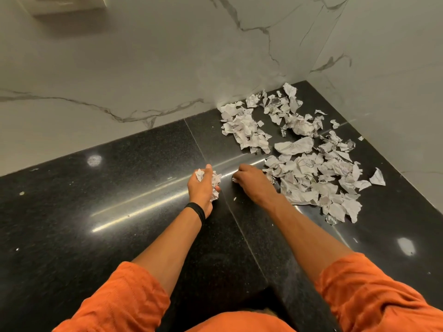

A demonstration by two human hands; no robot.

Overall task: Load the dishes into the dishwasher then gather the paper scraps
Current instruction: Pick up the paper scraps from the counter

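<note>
While the left hand [203, 185] clutches a wad of crumpled paper [216, 179], the right hand [251, 180] curls its fingers to pinch a small scrap [234, 179] on the black counter [119, 188]. Most paper scraps [311, 173] lie scattered just beside that hand, spreading into the corner by the marble wall [143, 68].

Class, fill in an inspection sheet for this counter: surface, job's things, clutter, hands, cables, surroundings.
Surface: black polished countertop, glossy with light glare.
Job's things: paper scraps spread loosely toward the right corner; no dishes in view.
Clutter: a few pale specks on the stone.
Hands: left hand grips a wad of scraps; right hand appears to pinch a small scrap beside the pile.
Cables: nothing seen.
Surroundings: veined marble walls; orange sleeves.
</note>
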